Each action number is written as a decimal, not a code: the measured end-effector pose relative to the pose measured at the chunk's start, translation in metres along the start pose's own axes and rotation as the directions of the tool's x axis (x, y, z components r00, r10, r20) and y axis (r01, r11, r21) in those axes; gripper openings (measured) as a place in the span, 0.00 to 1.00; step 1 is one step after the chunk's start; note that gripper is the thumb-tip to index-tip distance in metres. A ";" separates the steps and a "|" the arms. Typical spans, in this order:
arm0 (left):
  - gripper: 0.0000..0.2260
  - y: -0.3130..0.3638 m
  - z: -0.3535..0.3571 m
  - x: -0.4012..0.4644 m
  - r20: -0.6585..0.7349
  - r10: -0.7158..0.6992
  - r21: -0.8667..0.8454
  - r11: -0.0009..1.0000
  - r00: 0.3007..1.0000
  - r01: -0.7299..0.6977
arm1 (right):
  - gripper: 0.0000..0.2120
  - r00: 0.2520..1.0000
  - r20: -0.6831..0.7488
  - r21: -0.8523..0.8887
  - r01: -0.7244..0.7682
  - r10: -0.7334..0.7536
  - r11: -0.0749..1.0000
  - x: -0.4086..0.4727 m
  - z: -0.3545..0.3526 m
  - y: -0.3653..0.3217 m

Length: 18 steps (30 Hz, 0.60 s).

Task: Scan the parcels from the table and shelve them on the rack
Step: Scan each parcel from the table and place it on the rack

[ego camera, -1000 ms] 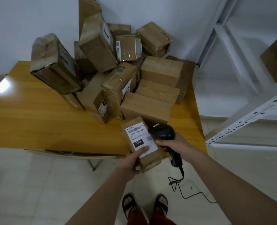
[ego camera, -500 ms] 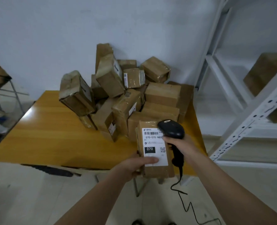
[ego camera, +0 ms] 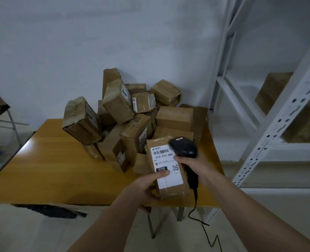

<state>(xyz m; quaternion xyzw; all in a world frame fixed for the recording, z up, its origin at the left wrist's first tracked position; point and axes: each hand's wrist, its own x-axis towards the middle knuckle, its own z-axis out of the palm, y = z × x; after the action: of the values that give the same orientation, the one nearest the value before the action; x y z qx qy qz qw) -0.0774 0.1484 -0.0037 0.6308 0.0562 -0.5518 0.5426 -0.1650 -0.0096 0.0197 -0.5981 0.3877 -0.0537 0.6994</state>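
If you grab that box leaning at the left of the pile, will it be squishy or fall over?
The leaning box looks dented and crumpled on top, so it would probably give a little when squeezed. It stands tilted against other parcels, so pulling it may let it tip, or shift its neighbours. Shiny tape covers it, so it might feel a bit slippery.

Parcel (ego camera: 170, 186) in left hand (ego camera: 143, 184): brown cardboard, white label (ego camera: 166, 164) with black barcode, black "070" block, small QR pattern. Scanner (ego camera: 184, 148) in right hand (ego camera: 192, 164): black, black cable (ego camera: 199, 219). Beyond the hands: brown parcel pile (ego camera: 132, 115), yellow-orange wood-grain table (ego camera: 59, 160). Right of right hand: white perforated rack (ego camera: 277, 128).
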 end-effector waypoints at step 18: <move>0.25 0.021 -0.001 0.020 -0.099 0.204 -0.173 0.960 0.974 -0.219 | 0.24 0.969 -0.223 0.041 -0.101 0.107 0.994 0.012 -0.007 0.014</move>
<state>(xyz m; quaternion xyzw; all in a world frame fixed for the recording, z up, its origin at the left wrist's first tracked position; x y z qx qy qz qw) -0.0551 0.1298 -0.0064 0.6023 0.0604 -0.4575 0.6514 -0.1660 -0.0181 0.0018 -0.5566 0.4943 -0.0901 0.6616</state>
